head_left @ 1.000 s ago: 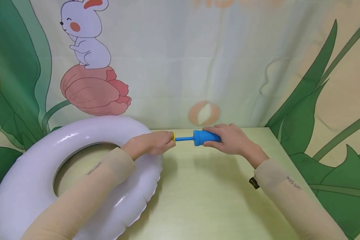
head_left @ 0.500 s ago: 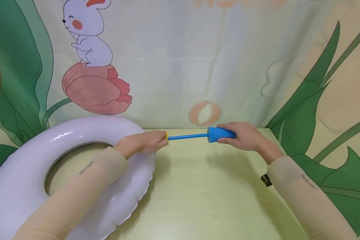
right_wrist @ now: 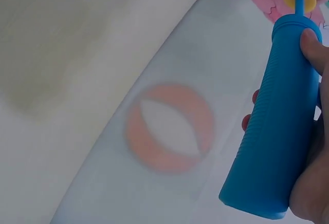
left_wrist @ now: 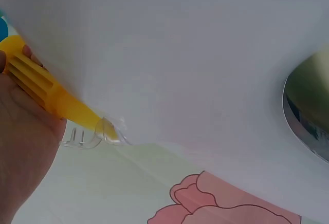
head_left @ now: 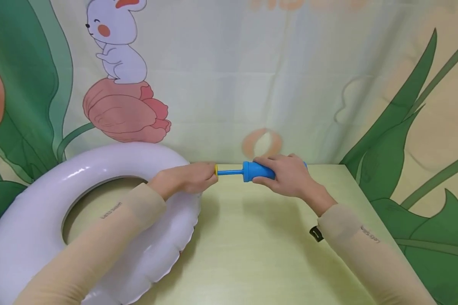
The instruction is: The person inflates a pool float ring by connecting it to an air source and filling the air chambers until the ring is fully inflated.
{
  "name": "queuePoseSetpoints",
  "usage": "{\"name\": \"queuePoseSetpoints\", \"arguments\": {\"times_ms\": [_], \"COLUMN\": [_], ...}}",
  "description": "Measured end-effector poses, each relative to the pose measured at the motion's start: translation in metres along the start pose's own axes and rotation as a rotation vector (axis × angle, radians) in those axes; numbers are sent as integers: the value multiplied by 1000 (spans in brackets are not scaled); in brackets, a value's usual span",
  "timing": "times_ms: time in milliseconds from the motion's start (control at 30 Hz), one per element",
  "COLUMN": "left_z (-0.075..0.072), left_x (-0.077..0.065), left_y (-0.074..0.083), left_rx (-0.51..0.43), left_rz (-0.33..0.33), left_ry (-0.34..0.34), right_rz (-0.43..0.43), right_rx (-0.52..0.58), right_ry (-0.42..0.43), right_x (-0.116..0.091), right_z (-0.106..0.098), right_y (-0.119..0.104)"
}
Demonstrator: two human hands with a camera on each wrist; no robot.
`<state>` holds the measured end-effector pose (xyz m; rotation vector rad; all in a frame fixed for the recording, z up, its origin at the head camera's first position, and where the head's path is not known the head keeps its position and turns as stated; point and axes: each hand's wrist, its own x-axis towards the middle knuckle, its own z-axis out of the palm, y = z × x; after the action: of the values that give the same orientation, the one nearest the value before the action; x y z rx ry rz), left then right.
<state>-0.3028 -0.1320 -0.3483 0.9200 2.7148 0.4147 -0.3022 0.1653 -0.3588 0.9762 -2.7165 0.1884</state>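
Observation:
A blue hand pump [head_left: 252,171] is held level above the table between both hands. My right hand [head_left: 290,176] grips its ribbed barrel. My left hand [head_left: 192,177] holds the pump's yellow end piece [left_wrist: 38,80], with a short stretch of blue rod [head_left: 230,172] showing between it and the barrel. In the left wrist view the yellow tip [left_wrist: 82,113] sits in the clear valve [left_wrist: 107,130] of a white swim ring [head_left: 26,207]. The ring looks plump, with a wrinkled outer seam, and stands tilted on the left under my left forearm.
A pale yellow-green table [head_left: 248,254] lies below the hands. Behind it hangs a printed curtain [head_left: 206,84] with a rabbit and flowers. A small black item [head_left: 316,233] shows at the right sleeve's cuff.
The right hand first drew the barrel rightward, exposing more rod, then moved it back left, so the rod is short again. The left hand kept its hold, shifting only slightly.

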Motion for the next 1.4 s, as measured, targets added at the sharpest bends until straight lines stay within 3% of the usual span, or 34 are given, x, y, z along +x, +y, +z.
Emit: {"name": "queuePoseSetpoints", "arguments": {"times_ms": [333,467,733,1100,1267,1400], "left_z": [11,14,21,20,19,17], "left_x": [16,18,9,2,2,4], "left_y": [19,20,10,-3,-7,-7], "left_rx": [-2,5,2,-24,-20,-34], "left_rz": [50,35,0,-20,-22,-18], "left_ry": [-47,-51,-27,-32,-40,-66], "right_rz": [-39,-22,-12,84,82,37], "right_rx": [-16,14,73,166,138,65], "right_ry": [-4,-14,-74,-152,-152,-108], "right_x": [7,3,-13,-43,-43,-36], "right_z": [11,17,14,2,1,2], "right_y": [-24,-24,5,57,61,51]}}
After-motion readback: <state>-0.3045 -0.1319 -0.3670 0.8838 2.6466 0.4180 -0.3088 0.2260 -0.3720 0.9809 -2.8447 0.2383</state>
